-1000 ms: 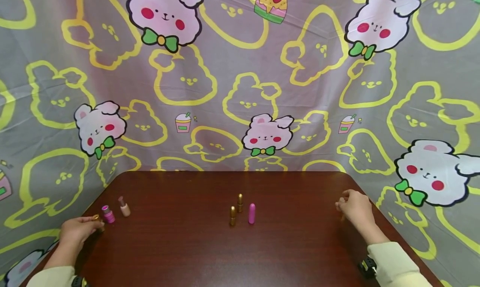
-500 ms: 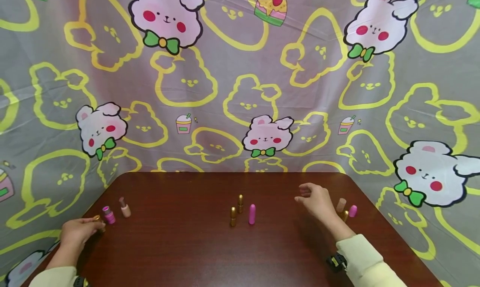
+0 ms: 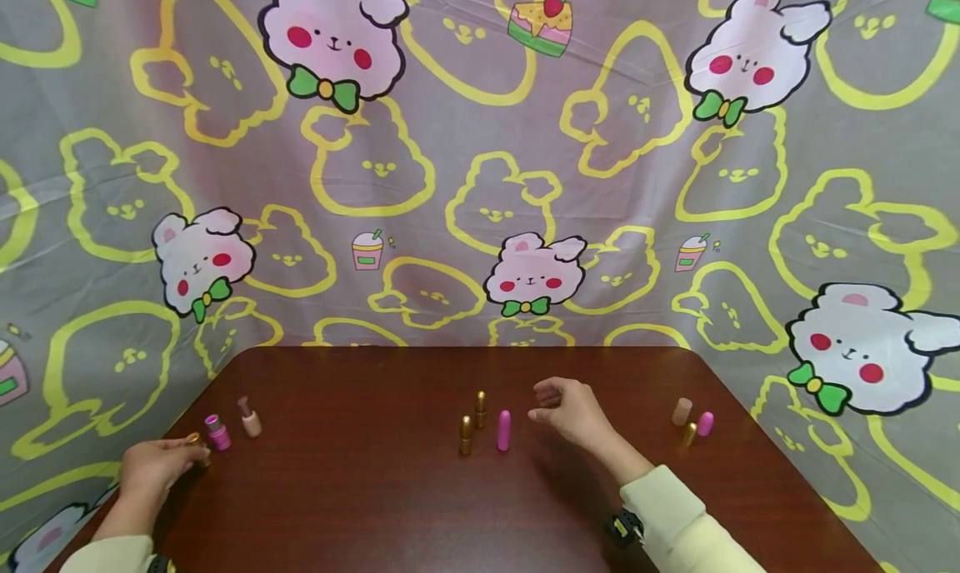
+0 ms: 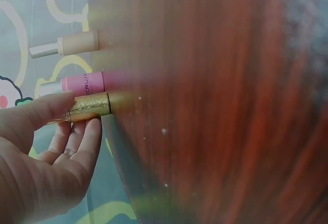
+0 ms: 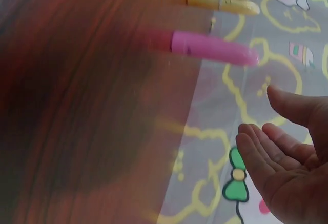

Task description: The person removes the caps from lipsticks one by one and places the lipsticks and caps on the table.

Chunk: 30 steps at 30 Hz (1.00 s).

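At the table's left edge my left hand (image 3: 150, 471) pinches an uncapped gold lipstick tube (image 4: 91, 107) between thumb and fingers; the tube stands upright on the table. Beside it stand an uncapped pink lipstick tube (image 3: 217, 432) and a beige one (image 3: 251, 421). My right hand (image 3: 576, 411) hovers just right of a capped pink lipstick (image 3: 504, 430), fingers loosely bent and apart from it. In the right wrist view nothing lies between the thumb and fingers of that hand. Two gold lipsticks, a nearer one (image 3: 466, 435) and a farther one (image 3: 481, 410), stand left of the pink one.
On the right side of the dark wooden table (image 3: 360, 506) stand three caps: a beige one (image 3: 682, 411), a gold one (image 3: 690, 434) and a pink one (image 3: 706, 424). A patterned cloth (image 3: 450, 123) hangs behind the table and along both sides.
My right hand has moved left from the right-side caps to beside the capped pink lipstick, uncovering the caps. The left hand keeps its pinch on the gold lipstick tube in the same spot.
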Tool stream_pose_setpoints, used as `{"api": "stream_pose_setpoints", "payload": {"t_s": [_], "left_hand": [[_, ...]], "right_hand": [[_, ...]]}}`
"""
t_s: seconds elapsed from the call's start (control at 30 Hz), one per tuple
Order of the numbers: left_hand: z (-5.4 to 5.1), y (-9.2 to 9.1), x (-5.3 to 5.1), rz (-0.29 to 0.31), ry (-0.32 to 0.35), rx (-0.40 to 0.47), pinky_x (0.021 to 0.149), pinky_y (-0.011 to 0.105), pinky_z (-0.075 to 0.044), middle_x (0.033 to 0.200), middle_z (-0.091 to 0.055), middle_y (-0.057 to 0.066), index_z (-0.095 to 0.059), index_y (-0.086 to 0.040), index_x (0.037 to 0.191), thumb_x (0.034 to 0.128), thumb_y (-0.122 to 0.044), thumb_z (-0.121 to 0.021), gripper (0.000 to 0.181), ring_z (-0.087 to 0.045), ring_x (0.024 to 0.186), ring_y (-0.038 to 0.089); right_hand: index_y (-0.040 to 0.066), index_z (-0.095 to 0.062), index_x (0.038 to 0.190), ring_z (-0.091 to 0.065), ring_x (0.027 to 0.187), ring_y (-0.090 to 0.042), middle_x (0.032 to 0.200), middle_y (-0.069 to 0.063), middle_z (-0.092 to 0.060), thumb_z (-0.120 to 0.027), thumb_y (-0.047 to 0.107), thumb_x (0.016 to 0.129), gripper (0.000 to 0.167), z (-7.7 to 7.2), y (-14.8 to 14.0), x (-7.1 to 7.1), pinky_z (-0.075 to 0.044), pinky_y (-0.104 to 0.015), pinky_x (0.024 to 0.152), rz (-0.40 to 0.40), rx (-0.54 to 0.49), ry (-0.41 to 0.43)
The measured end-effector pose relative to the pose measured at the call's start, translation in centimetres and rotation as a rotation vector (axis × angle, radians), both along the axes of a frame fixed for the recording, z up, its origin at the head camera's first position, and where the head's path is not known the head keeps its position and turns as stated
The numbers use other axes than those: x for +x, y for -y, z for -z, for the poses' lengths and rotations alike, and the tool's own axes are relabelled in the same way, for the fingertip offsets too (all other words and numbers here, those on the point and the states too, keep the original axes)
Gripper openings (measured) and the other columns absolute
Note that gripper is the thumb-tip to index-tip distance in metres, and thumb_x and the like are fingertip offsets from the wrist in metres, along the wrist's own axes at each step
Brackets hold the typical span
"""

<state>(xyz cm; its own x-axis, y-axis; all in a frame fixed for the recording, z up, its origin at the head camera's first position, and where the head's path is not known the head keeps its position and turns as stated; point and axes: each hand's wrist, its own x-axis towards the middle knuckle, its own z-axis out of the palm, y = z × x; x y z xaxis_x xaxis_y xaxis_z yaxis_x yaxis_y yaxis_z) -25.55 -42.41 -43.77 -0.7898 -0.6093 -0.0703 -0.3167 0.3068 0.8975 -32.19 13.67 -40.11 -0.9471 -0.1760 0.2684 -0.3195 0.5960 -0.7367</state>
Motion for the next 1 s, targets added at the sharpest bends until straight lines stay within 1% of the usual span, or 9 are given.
{"api": "stream_pose_setpoints", "payload": {"t_s": [0.1,0.2,0.3,0.37,0.5,0.6,0.8,0.9,1.0], "left_hand": [[0.2,0.1,-0.1,0.008,-0.012,0.002,0.048,0.026,-0.049,0.063,-0.061,0.004,-0.055,0.028,0.101,0.0716,0.004,-0.074,0.043,-0.056,0.052,0.006],[0.3,0.2,-0.2,0.008,-0.014,0.005,0.047,0.027,-0.05,0.064,-0.061,0.005,-0.055,0.028,0.102,0.0723,0.004,-0.074,0.042,-0.057,0.052,0.007],[0.4,0.2,-0.2,0.006,-0.012,0.015,0.047,0.027,-0.051,0.065,-0.06,0.004,-0.055,0.027,0.102,0.0724,0.004,-0.074,0.043,-0.058,0.053,0.007],[0.4,0.2,-0.1,0.0,-0.014,0.015,0.048,0.027,-0.051,0.065,-0.06,0.003,-0.054,0.027,0.103,0.0722,0.004,-0.074,0.043,-0.057,0.053,0.007],[0.4,0.2,0.0,0.013,-0.021,0.016,0.048,0.027,-0.051,0.067,-0.061,0.006,-0.052,0.028,0.106,0.0725,0.004,-0.074,0.047,-0.057,0.054,0.007],[0.2,0.1,0.1,0.022,-0.014,0.02,0.05,0.027,-0.051,0.07,-0.061,0.008,-0.051,0.027,0.109,0.0736,0.004,-0.074,0.048,-0.057,0.055,0.007],[0.1,0.0,0.0,0.009,-0.002,0.007,0.051,0.03,-0.052,0.079,-0.061,0.02,-0.053,0.024,0.107,0.074,0.003,-0.074,0.044,-0.056,0.056,0.008],[0.2,0.0,0.0,0.008,0.0,-0.021,0.051,0.03,-0.051,0.079,-0.061,0.02,-0.055,0.023,0.106,0.0744,0.002,-0.074,0.042,-0.056,0.057,0.011],[0.2,-0.1,0.0,0.005,0.006,-0.059,0.05,0.03,-0.049,0.075,-0.061,0.016,-0.056,0.022,0.104,0.0752,0.0,-0.075,0.041,-0.055,0.058,0.013]], "right_hand": [[0.001,-0.068,0.107,-0.066,0.092,-0.026,0.102,-0.014,-0.068,-0.082,0.007,0.077,0.034,0.5,0.9,0.1,-0.056,-0.039,0.075,-0.065,0.002,0.024],[-0.002,-0.066,0.109,-0.066,0.093,-0.03,0.103,-0.016,-0.068,-0.082,0.008,0.077,0.037,1.0,1.4,0.1,-0.056,-0.04,0.075,-0.126,0.01,0.035],[-0.005,-0.066,0.108,-0.066,0.093,-0.033,0.101,-0.017,-0.068,-0.082,0.01,0.077,0.039,1.4,1.9,0.0,-0.056,-0.04,0.074,-0.174,0.018,0.037],[-0.005,-0.066,0.108,-0.067,0.091,-0.033,0.099,-0.017,-0.068,-0.082,0.01,0.077,0.038,1.7,2.2,-0.1,-0.056,-0.038,0.073,-0.194,0.021,0.041],[-0.004,-0.067,0.105,-0.068,0.087,-0.028,0.096,-0.016,-0.069,-0.083,0.009,0.076,0.036,2.0,2.6,-0.3,-0.055,-0.035,0.07,-0.202,0.028,0.038],[-0.004,-0.067,0.103,-0.068,0.083,-0.023,0.093,-0.013,-0.069,-0.082,0.008,0.076,0.033,2.2,2.7,-0.4,-0.055,-0.034,0.069,-0.201,0.034,0.029],[0.0,-0.068,0.097,-0.067,0.08,-0.019,0.087,-0.006,-0.069,-0.081,0.006,0.077,0.024,2.5,2.9,-0.6,-0.054,-0.032,0.068,-0.216,0.035,0.024],[0.002,-0.068,0.092,-0.066,0.076,-0.016,0.083,-0.003,-0.068,-0.08,0.004,0.078,0.018,2.6,3.1,-0.6,-0.053,-0.03,0.065,-0.233,0.034,0.024],[0.003,-0.067,0.088,-0.065,0.072,-0.014,0.078,0.0,-0.067,-0.078,0.003,0.08,0.014,2.6,3.3,-0.6,-0.051,-0.029,0.063,-0.25,0.029,0.036]]}}
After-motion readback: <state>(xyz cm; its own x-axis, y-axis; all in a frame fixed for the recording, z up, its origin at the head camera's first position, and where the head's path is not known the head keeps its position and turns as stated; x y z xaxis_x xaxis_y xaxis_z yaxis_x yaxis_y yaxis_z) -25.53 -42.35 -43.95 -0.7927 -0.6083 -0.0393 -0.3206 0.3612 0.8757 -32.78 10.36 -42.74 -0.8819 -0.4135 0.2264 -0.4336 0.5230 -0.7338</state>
